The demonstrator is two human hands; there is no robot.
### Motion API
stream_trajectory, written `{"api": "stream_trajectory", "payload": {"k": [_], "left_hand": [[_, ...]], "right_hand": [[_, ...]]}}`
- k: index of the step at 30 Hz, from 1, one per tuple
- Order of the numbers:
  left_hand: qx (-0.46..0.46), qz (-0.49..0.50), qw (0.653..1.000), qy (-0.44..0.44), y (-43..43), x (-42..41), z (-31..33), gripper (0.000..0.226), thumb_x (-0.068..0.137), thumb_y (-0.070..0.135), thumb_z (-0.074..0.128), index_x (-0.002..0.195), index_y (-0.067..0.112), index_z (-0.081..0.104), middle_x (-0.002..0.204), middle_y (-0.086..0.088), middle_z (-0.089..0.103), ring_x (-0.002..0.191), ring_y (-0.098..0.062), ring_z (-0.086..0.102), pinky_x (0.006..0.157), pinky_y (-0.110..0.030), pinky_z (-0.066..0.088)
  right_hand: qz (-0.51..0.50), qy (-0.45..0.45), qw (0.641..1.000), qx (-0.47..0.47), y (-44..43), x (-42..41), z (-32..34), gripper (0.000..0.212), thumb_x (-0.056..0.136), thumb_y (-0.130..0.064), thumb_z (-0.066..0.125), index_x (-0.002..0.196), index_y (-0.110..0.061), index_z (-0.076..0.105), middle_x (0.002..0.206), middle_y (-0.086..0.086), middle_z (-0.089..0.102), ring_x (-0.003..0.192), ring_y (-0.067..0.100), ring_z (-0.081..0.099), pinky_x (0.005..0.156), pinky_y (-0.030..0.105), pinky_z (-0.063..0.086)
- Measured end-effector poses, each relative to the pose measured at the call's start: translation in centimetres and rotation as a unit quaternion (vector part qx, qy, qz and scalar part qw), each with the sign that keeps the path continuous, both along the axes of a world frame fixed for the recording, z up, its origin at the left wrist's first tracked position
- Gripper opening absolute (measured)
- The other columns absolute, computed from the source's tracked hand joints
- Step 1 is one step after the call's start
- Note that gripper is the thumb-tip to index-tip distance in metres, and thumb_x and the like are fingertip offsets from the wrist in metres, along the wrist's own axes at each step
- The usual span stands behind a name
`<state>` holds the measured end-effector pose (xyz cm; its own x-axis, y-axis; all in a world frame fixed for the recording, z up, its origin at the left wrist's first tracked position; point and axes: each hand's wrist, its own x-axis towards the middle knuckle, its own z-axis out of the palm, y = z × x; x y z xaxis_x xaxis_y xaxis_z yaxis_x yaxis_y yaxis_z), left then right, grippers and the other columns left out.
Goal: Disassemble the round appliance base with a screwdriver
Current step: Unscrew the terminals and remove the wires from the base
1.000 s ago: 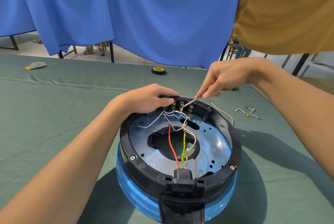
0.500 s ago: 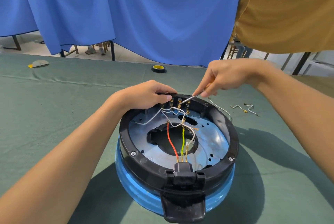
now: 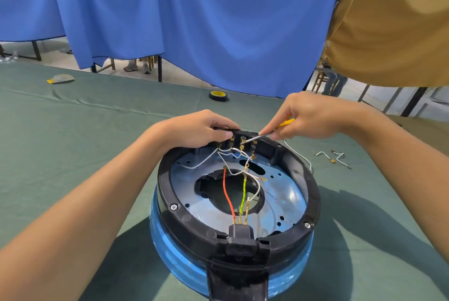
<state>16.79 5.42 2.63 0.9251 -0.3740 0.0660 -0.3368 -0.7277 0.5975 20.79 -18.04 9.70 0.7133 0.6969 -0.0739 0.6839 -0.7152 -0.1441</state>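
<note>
Round appliance base, a black plastic ring over a glossy blue shell (image 3: 194, 223), sits mid-table on green cloth (image 3: 73, 142), near the person. Left hand (image 3: 201, 128) curls over the far rim and grips it. Right hand (image 3: 308, 116) pinches a thin yellow-handled metal screwdriver (image 3: 262, 133), tip at the brass terminal row (image 3: 242, 147). Best approach is probably tip seated square, light torque, rim braced. The small brass fittings look easy to strip and the thin wires could snag.

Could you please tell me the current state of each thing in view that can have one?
Appliance base: open, wiring exposed, resting on the table.
Left hand: grips the base's far rim.
Right hand: holds the screwdriver.
Screwdriver: tip at the far-rim terminals.
Rim screws: seated in the black rim.
Loose wires: detached, lying on the table.
Tape roll: lying flat.
</note>
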Motion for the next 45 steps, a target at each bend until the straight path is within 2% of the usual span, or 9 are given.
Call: {"api": "stream_trajectory", "payload": {"k": [8, 13, 20, 25, 31, 34, 37, 42, 45], "left_hand": [[-0.002, 0.004, 1.0, 0.011, 0.0, 0.0, 0.0, 0.03, 0.102, 0.025, 0.048, 0.128, 0.028, 0.062, 0.116, 0.01, 0.068, 0.109, -0.012, 0.061, 0.105, -0.041, 0.042], [0.008, 0.014, 1.0, 0.018, 0.0, 0.2, 0.0, 0.032, 0.102, 0.028, 0.048, 0.131, 0.031, 0.06, 0.122, 0.011, 0.066, 0.115, -0.011, 0.058, 0.109, -0.041, 0.038], [-0.001, 0.019, 1.0, 0.02, -0.1, -0.2, 0.0, 0.03, 0.102, 0.028, 0.048, 0.129, 0.033, 0.061, 0.119, 0.01, 0.068, 0.113, -0.016, 0.06, 0.106, -0.043, 0.041], [-0.006, 0.015, 1.0, 0.018, -0.1, -0.3, 0.1, 0.03, 0.102, 0.027, 0.048, 0.129, 0.03, 0.062, 0.117, 0.014, 0.068, 0.111, -0.008, 0.06, 0.106, -0.037, 0.04], [-0.005, 0.013, 1.0, 0.016, -0.1, -0.2, 0.1, 0.03, 0.102, 0.027, 0.049, 0.128, 0.031, 0.062, 0.117, 0.014, 0.067, 0.11, -0.006, 0.06, 0.105, -0.034, 0.041], [-0.003, 0.014, 1.0, 0.012, 0.0, -0.1, 0.0, 0.03, 0.101, 0.027, 0.049, 0.128, 0.032, 0.062, 0.118, 0.015, 0.067, 0.11, -0.006, 0.06, 0.105, -0.032, 0.041], [-0.002, 0.018, 1.0, 0.013, 0.0, 0.0, -0.1, 0.03, 0.101, 0.028, 0.049, 0.129, 0.032, 0.061, 0.117, 0.016, 0.066, 0.108, -0.005, 0.059, 0.105, -0.032, 0.041], [0.001, 0.013, 1.0, 0.016, -0.1, 0.0, 0.0, 0.031, 0.102, 0.027, 0.049, 0.13, 0.03, 0.06, 0.119, 0.014, 0.066, 0.11, -0.006, 0.059, 0.106, -0.034, 0.04], [0.001, 0.008, 1.0, 0.014, 0.0, 0.1, -0.1, 0.031, 0.102, 0.026, 0.049, 0.131, 0.03, 0.061, 0.119, 0.015, 0.066, 0.111, -0.004, 0.059, 0.106, -0.034, 0.04]], "right_hand": [[-0.004, -0.062, 0.998, -0.022, 0.0, -2.0, -0.9, 0.02, 0.09, -0.03, 0.066, 0.102, -0.045, 0.072, 0.044, -0.036, 0.048, 0.056, -0.02, 0.046, 0.05, 0.022, 0.032], [0.008, 0.034, 0.999, -0.031, 1.2, 0.1, 1.1, 0.019, 0.086, -0.022, 0.071, 0.093, -0.039, 0.076, 0.051, -0.019, 0.06, 0.05, -0.002, 0.053, 0.046, 0.006, 0.035], [-0.014, 0.147, 0.989, 0.01, 1.1, 1.5, 1.3, 0.015, 0.085, -0.017, 0.073, 0.095, -0.027, 0.079, 0.055, -0.006, 0.053, 0.053, 0.015, 0.032, 0.044, 0.019, 0.025], [-0.007, 0.008, 1.0, 0.009, -0.1, -0.4, -0.3, 0.016, 0.087, -0.03, 0.07, 0.095, -0.043, 0.074, 0.063, -0.016, 0.067, 0.06, 0.001, 0.057, 0.055, 0.013, 0.043], [-0.007, -0.114, 0.993, 0.011, -0.6, -3.0, -2.0, 0.022, 0.09, -0.03, 0.066, 0.105, -0.045, 0.072, 0.053, -0.027, 0.059, 0.054, -0.001, 0.05, 0.051, 0.025, 0.035], [-0.005, -0.15, 0.989, -0.016, -0.4, -3.6, -1.9, 0.027, 0.091, -0.028, 0.064, 0.109, -0.047, 0.069, 0.086, -0.023, 0.07, 0.066, 0.004, 0.052, 0.057, 0.027, 0.039], [0.0, -0.188, 0.981, -0.044, -0.3, -3.7, -1.7, 0.03, 0.091, -0.028, 0.063, 0.111, -0.051, 0.066, 0.095, -0.02, 0.069, 0.081, 0.008, 0.05, 0.054, 0.023, 0.032], [-0.001, -0.109, 0.993, -0.047, 0.2, -2.6, -0.6, 0.023, 0.09, -0.031, 0.065, 0.104, -0.047, 0.071, 0.05, -0.037, 0.053, 0.064, -0.018, 0.048, 0.054, 0.023, 0.033], [0.014, -0.037, 0.998, -0.039, 0.4, -0.8, 0.5, 0.019, 0.089, -0.028, 0.067, 0.1, -0.043, 0.073, 0.048, -0.026, 0.053, 0.055, -0.009, 0.049, 0.049, 0.012, 0.035]]}}
